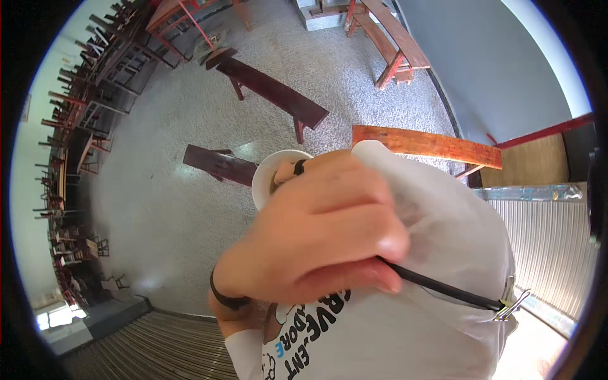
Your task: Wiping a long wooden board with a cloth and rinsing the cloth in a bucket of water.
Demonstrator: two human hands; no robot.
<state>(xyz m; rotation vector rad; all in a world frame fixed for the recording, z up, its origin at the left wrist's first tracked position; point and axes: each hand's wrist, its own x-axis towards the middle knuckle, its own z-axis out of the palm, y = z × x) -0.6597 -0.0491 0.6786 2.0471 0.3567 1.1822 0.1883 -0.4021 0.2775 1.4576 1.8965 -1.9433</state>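
Note:
Close up in the middle, my left hand (323, 234) is closed, with a dark band round its wrist. A thin black strip (443, 289), strap or cord, comes out between its thumb and fingers. At the strip's other end a metal clip (508, 306) lies against the edge of my white shirt (405, 335). Behind it, largely covered, is my right hand (285, 173), with a black band at the wrist. It is at a white round-rimmed thing (261, 183) and seems to grip it. Its fingertips and most of that thing are hidden.
Dark benches (272, 92) (218, 163) and an orange-brown bench (430, 144) stand on the speckled floor ahead. More benches (389, 41) line the right wall. Stacked stools and tables (95, 76) fill the left side. A red-handled broom (201, 28) is at the far end.

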